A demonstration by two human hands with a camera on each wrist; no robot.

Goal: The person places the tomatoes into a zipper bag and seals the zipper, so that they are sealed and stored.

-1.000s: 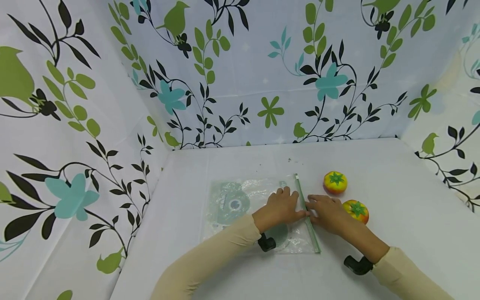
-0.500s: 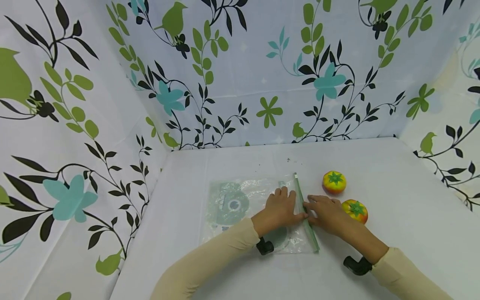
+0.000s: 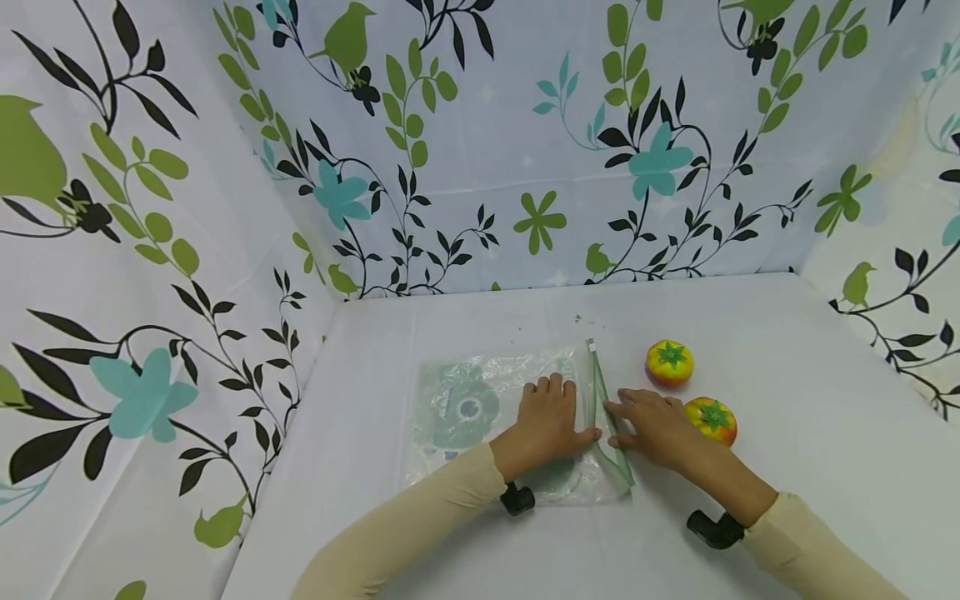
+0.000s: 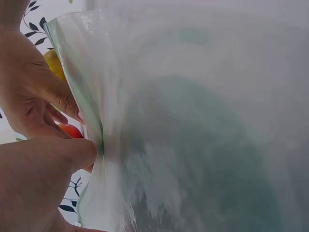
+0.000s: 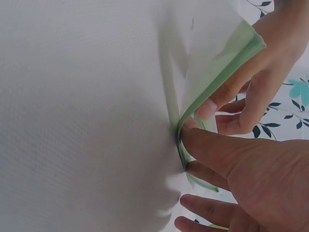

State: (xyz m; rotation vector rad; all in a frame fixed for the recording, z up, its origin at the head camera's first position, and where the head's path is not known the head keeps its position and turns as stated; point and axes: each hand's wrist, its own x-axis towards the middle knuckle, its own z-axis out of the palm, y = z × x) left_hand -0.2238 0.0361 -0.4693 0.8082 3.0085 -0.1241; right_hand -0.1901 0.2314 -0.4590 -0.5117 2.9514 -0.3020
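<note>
White fabric printed with green birds, turquoise flowers and dark leafy stems (image 3: 480, 142) hangs around a white-covered tabletop (image 3: 457, 550). On it, at the lower centre of the frame, a clear plastic zip bag with pale green printing (image 3: 491, 400) lies flat, its mouth toward the right. Bright green strips (image 5: 227, 75) edge the mouth, and in the head view they stand apart from each other along part of their length.

Just left of the mouth, the left hand (image 3: 546, 417) lies over the bag, its thumb reaching to the green edge; thumb and index finger pinch one layer there. At the right side of the mouth, the right hand (image 3: 660, 427) grips the edge between thumb and index finger, its remaining fingers loose in the right wrist view.

Right of centre sit two tomato-like objects with green star-shaped tops: a yellow and red one (image 3: 670, 363) above, and a redder one (image 3: 712, 419) below it, partly hidden behind the right hand. Beige sleeves (image 3: 412, 510) enter from the bottom, and a small black device (image 3: 716, 530) sits at each wrist.
</note>
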